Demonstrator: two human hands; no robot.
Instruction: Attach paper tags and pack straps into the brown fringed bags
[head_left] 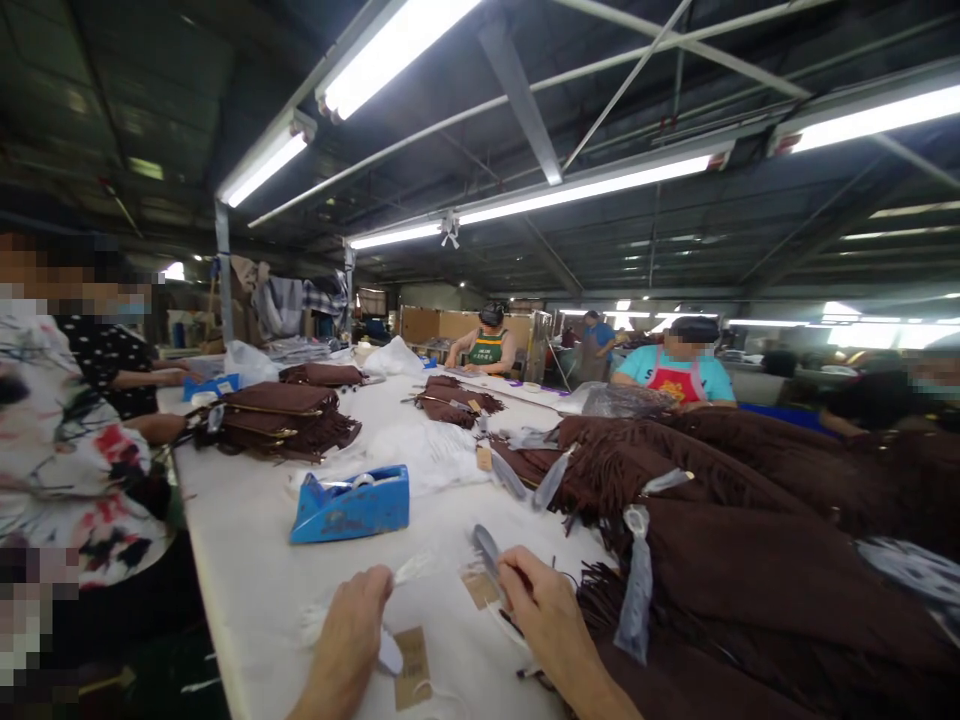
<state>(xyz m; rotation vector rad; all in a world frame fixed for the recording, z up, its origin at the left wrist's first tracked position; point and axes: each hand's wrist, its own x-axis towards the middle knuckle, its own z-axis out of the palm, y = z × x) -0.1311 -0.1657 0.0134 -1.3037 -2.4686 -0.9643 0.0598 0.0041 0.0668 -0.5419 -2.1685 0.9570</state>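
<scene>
My left hand (351, 628) is closed above the white table (247, 600). Wispy white material (412, 568) sticks out by its fingertips, and a smooth white piece (389, 652) shows under the palm; what exactly it grips is unclear. Beside it lies a brown card tag (412, 668) with a white cord. My right hand (546, 612) pinches at the lower end of a slim grey strip (487, 550). Another brown tag (478, 590) is partly under that strip. Close to my right hand, brown fringed fabric (720, 570) is piled, with a plastic-wrapped tassel-like piece (636, 590) on it.
A blue tape dispenser (352, 505) stands ahead of my left hand. Brown fringed bundles (281, 415) lie farther back left, near a person in a floral top (82, 450). Other people work across the table, one in a red apron (679, 382).
</scene>
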